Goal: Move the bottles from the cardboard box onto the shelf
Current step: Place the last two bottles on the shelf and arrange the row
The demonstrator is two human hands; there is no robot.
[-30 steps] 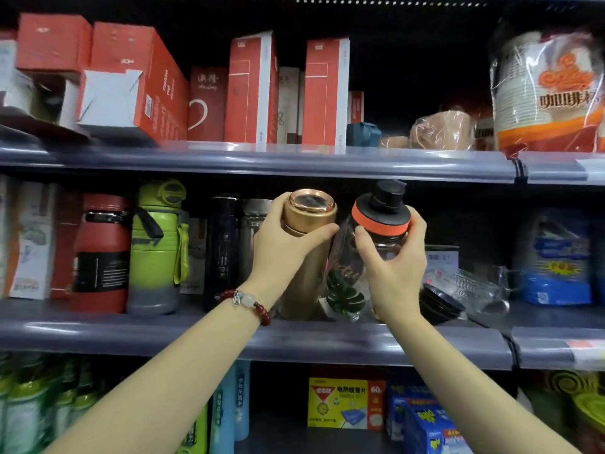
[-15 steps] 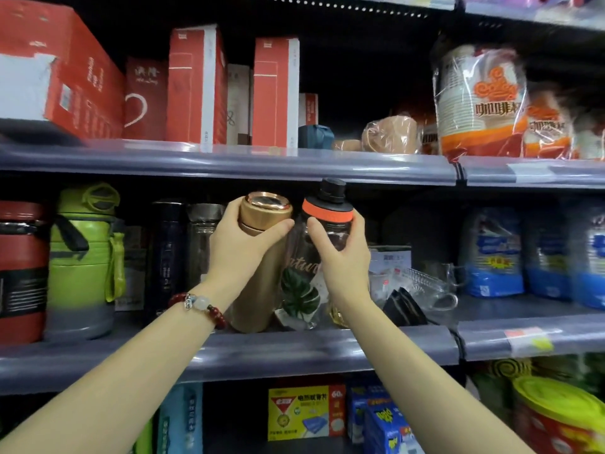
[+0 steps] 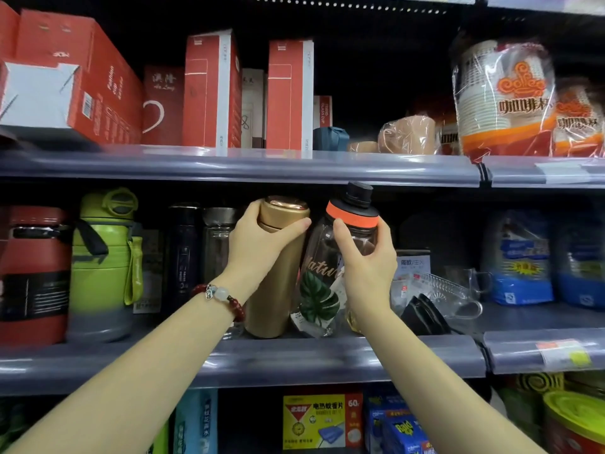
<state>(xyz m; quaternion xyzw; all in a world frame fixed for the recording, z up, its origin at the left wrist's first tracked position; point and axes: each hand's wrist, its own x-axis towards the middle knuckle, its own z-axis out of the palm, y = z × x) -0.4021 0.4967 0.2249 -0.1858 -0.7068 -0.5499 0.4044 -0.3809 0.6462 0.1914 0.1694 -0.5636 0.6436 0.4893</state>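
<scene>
Both bottles now sit lower on the shelf [image 3: 294, 355], my left grip [image 3: 258, 244] clamped on gold bottle [image 3: 275, 290], my right grip [image 3: 366, 257] clamped on clear bottle [image 3: 320, 273], bottles touching.

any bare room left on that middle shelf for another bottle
Little. One bare strip runs along the grey shelf's front lip, before the gold metal flask in the left hand and the clear leaf-print bottle in the right hand. Left is crowded: green flask, dark bottles. Right holds black lids and clear plastic ware.
</scene>
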